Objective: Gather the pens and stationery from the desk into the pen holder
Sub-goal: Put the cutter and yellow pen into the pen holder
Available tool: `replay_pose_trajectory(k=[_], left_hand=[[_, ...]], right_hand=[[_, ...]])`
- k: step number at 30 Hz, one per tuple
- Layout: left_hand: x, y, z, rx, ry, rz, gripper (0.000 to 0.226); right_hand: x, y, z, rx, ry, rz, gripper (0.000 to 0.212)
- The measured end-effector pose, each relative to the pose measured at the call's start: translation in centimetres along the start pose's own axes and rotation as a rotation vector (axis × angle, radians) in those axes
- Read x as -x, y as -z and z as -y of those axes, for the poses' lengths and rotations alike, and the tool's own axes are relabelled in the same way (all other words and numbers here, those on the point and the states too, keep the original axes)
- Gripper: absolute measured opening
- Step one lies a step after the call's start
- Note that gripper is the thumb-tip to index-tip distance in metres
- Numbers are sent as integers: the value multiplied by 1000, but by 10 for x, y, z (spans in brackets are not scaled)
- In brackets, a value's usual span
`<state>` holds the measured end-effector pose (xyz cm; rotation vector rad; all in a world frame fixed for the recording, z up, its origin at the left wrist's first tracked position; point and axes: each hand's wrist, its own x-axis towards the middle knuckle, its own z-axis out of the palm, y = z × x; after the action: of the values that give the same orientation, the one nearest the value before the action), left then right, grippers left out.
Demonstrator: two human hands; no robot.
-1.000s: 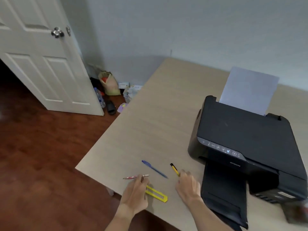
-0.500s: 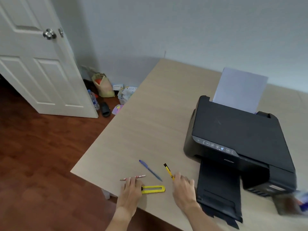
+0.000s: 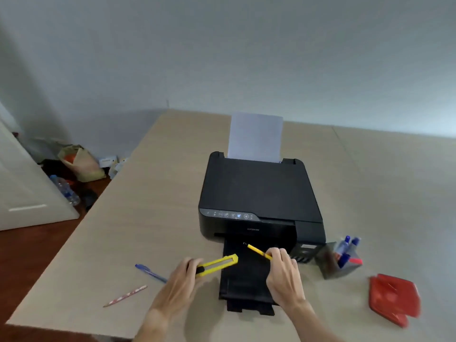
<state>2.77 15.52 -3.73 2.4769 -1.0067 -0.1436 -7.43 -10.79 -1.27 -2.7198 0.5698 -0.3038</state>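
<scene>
My left hand [image 3: 181,283] grips a yellow utility knife [image 3: 219,263] by its black end, lifted off the desk and pointing right. My right hand [image 3: 283,270] holds a yellow pen [image 3: 256,251] with a black tip, above the printer's output tray. A blue pen [image 3: 148,272] and a red-patterned pencil [image 3: 125,295] lie on the desk left of my left hand. The dark translucent pen holder [image 3: 330,264] stands right of the printer with blue and red markers in it.
A black printer [image 3: 259,193] with white paper upright in its feed sits mid-desk, its output tray [image 3: 243,290] extended toward me. A red flat case [image 3: 392,297] lies at the right. The desk's left edge drops to wooden floor, with bags and a bottle by a door.
Both hands have lifted their items off the desk: the left took the utility knife, the right the yellow pen. My view swung right, bringing the pen holder and red case into sight.
</scene>
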Motion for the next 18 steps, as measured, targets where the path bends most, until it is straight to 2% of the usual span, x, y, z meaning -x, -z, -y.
replay_pose_trajectory(k=[1, 6, 7, 10, 18], left_hand=[[-13, -8, -12, -27, -59, -15, 46], [-67, -42, -98, -97, -242, -13, 58], [-77, -48, -118, -121, -279, -10, 57], [-102, -58, -170, -82, -294, 43, 33], [-151, -80, -248, -151, -336, 26, 42]], right_hand=[[2, 14, -19, 10, -38, -23, 30], [14, 78, -108, 28, -244, -108, 26], [17, 88, -125, 64, -279, -116, 27], [20, 109, -163, 84, -357, -124, 26], [5, 134, -213, 109, -241, -52, 34]])
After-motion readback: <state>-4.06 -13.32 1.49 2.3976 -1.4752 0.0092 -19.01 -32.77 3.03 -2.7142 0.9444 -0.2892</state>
